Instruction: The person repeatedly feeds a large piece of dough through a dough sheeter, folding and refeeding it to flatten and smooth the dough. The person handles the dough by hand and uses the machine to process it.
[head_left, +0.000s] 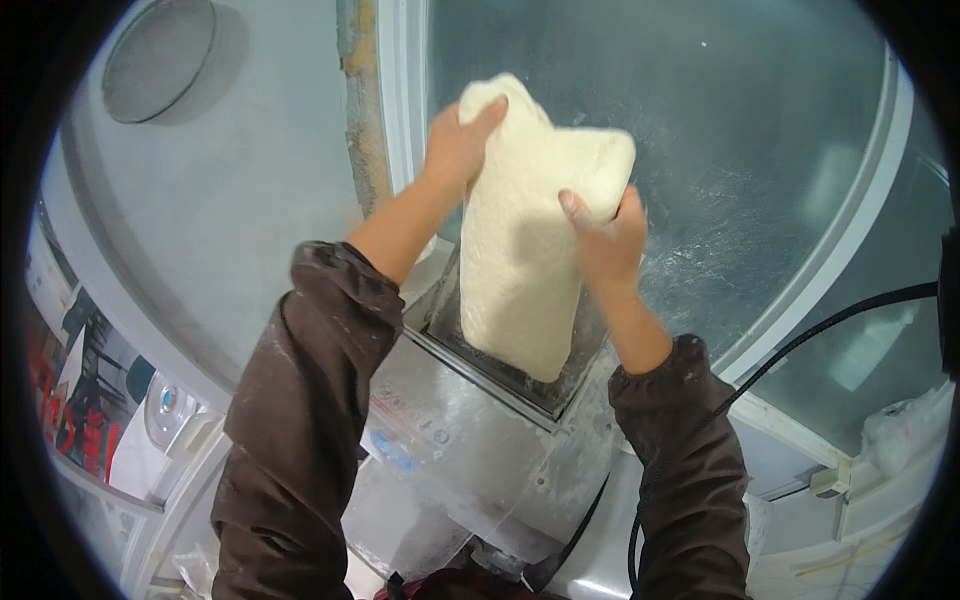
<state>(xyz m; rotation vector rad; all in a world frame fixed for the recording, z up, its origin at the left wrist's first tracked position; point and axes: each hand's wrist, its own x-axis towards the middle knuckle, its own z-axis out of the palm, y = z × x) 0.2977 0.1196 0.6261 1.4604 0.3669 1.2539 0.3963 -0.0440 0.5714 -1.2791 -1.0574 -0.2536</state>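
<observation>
A long, thick slab of pale dough (517, 247) hangs between my two hands. My left hand (461, 142) grips its upper left corner, thumb on top. My right hand (611, 236) holds the right edge a little lower, thumb on the face of the dough and fingers behind it. The slab's lower end hangs over the rectangular opening of a metal machine (480, 375); whether it touches the inside cannot be told. The dough hides much of the opening.
A frosted glass window (735, 150) with a white frame stands behind the machine. A round grey disc (159, 60) is on the wall at upper left. A black cable (825, 315) passes over my right sleeve. A plastic bag (907, 427) lies at right.
</observation>
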